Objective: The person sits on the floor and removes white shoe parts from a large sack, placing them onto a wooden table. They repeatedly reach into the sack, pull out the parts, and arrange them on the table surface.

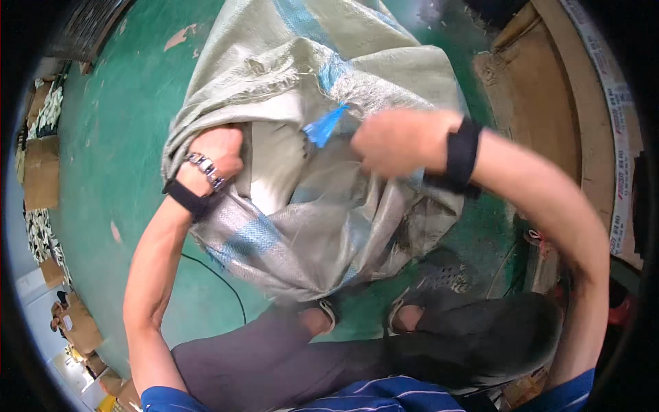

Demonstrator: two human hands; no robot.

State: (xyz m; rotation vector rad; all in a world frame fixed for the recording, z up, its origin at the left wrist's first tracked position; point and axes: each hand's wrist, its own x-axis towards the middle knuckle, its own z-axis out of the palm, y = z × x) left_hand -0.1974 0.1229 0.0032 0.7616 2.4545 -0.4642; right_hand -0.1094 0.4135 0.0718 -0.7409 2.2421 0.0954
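The sack (309, 206) lay on the green floor (123, 123), with bare floor to its left and a cardboard box (549, 110) close on its right. It was grey woven plastic, crumpled, blue-striped, with a blue frayed tag. The left hand (216, 154) gripped its edge; the right hand (395, 141) clutched its bunched mouth.

I observe both forearms bare, blue sleeves at the elbows. My left hand (218, 156) is clenched in a fist, with a metal link bracelet and a black band at the wrist. My right hand (391, 143) is closed, knuckles up, black wristband behind it, elbow bent sharply.
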